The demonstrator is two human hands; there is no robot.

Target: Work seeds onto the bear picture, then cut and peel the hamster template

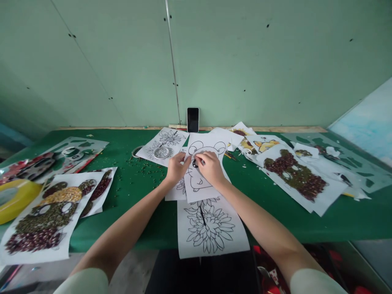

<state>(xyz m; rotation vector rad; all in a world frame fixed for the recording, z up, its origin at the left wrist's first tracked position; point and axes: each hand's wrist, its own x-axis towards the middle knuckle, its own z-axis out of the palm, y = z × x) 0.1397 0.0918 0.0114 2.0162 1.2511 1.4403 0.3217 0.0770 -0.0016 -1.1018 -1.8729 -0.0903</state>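
Note:
A white sheet with a line drawing of a round-eared cartoon animal (pixel 200 185) lies in front of me. My left hand (pixel 178 167) is over its left edge, thumb and fingers drawn together beside the animal's face. On the other side of the face, my right hand (pixel 210 166) has its fingers bent into a pinch, close to the left fingertips. Whatever is between the fingertips is too small or hidden to make out. Beneath the animal sheet, a flower drawing (pixel 211 228) hangs over the table's front edge.
A phone (pixel 192 120) leans against the green wall. Left are more flower drawings (pixel 168 139) with a small round lid (pixel 161 152), scattered beans, a yellow tape roll (pixel 18 200) and a bean picture (pixel 45 216). Right are another bean picture (pixel 295 175) and a fox drawing (pixel 266 145).

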